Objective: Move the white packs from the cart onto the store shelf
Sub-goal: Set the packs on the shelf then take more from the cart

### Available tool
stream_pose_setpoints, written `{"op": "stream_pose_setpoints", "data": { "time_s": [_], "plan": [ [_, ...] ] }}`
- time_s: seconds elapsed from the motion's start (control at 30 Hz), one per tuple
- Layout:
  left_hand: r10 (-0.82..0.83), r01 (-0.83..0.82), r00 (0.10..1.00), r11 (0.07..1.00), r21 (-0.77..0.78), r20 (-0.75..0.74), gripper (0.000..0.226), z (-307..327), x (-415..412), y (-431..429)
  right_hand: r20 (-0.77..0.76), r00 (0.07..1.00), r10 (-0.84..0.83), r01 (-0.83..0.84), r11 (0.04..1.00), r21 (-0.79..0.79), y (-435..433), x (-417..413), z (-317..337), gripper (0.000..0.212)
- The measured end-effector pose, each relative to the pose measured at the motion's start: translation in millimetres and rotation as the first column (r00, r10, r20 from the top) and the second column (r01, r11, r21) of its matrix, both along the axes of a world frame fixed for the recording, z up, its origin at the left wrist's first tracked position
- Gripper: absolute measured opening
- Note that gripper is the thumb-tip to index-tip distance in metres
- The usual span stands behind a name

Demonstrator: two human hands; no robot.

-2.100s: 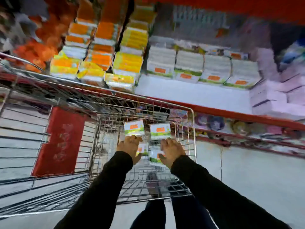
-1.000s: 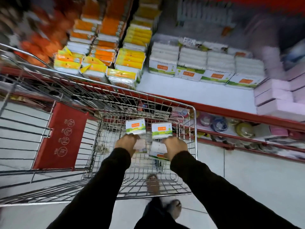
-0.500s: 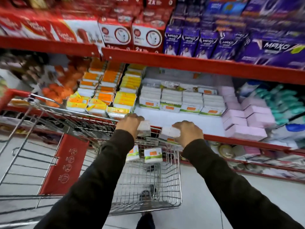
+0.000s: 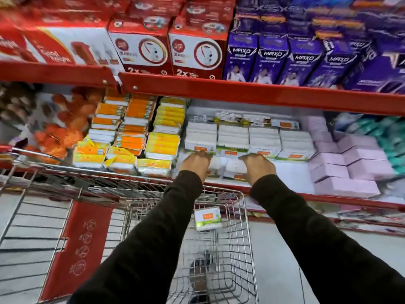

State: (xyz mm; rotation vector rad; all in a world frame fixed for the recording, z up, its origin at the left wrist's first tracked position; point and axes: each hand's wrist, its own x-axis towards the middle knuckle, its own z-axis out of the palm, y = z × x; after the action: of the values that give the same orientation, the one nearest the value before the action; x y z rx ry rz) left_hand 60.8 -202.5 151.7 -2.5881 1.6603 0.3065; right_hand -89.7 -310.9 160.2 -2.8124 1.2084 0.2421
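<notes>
Now | left hand (image 4: 195, 163), right hand (image 4: 256, 166) each clasp white packs (image 4: 235, 166) | flat, label ends toward viewer | on shelf (image 4: 291, 174)

Bare white shelf floor (image 4: 289, 172) sits open right of the hands, hemmed by stacked white packs (image 4: 232, 139) behind, pink boxes (image 4: 350, 172) on the right, yellow packs (image 4: 153, 163) left, red upper shelf (image 4: 241, 95) low overhead.

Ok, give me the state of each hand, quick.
Left hand: closed on a white pack at the shelf.
Right hand: closed on another white pack.
</notes>
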Motion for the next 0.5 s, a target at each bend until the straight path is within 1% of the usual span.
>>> {"op": "stream_pose_setpoints", "data": {
  "time_s": [0.07, 0.13, 0.17, 0.2, 0.27, 0.3, 0.33, 0.37, 0.4, 0.43, 0.5],
  "plan": [
    [-0.013, 0.012, 0.999, 1.0, -0.029, -0.032, 0.056, -2, 4, 2, 0.01, 1.0, 0.002, -0.003, 0.999, 0.045, 0, 1, 4, 0.051],
    [-0.029, 0.024, 0.998, 0.997, -0.07, -0.064, 0.064, 1, 5, 10, 0.086, 0.996, -0.017, 0.009, 0.996, 0.087, 6, -4, 11, 0.055],
    [-0.013, 0.007, 0.994, 0.998, -0.055, -0.104, 0.066, -15, 3, 22, 0.099, 0.995, -0.003, -0.01, 0.992, 0.125, 15, -5, -4, 0.056],
    [-0.037, 0.024, 0.995, 0.99, -0.141, -0.095, 0.065, -19, 3, 28, 0.18, 0.984, -0.002, -0.019, 0.993, 0.115, 21, -8, -6, 0.052],
    [-0.085, 0.078, 0.996, 0.939, -0.334, -0.004, 0.056, -25, -4, 51, 0.349, 0.937, 0.009, -0.048, 0.994, 0.103, 40, -21, -7, 0.036],
    [-0.087, 0.09, 0.996, 0.907, -0.411, 0.026, 0.049, -26, -5, 60, 0.404, 0.914, 0.03, -0.081, 0.991, 0.109, 50, -24, -7, 0.029],
    [-0.092, 0.095, 0.995, 0.892, -0.443, 0.03, 0.043, -33, -6, 69, 0.407, 0.911, 0.059, -0.125, 0.983, 0.137, 59, -25, -10, 0.025],
    [-0.095, 0.088, 0.995, 0.89, -0.447, 0.006, 0.037, -47, -6, 80, 0.378, 0.921, 0.089, -0.167, 0.97, 0.179, 68, -24, -19, 0.022],
    [-0.092, 0.063, 0.994, 0.905, -0.42, -0.05, 0.033, -58, -6, 91, 0.321, 0.941, 0.111, -0.193, 0.952, 0.237, 77, -23, -28, 0.021],
    [-0.064, 0.015, 0.99, 0.936, -0.353, -0.128, 0.029, -75, -7, 103, 0.249, 0.96, 0.132, -0.206, 0.93, 0.305, 87, -20, -44, 0.023],
    [0.062, -0.097, 0.964, 0.987, -0.127, -0.26, 0.03, -112, -6, 121, 0.089, 0.982, 0.168, -0.19, 0.894, 0.407, 98, -14, -81, 0.031]
  ]
}}
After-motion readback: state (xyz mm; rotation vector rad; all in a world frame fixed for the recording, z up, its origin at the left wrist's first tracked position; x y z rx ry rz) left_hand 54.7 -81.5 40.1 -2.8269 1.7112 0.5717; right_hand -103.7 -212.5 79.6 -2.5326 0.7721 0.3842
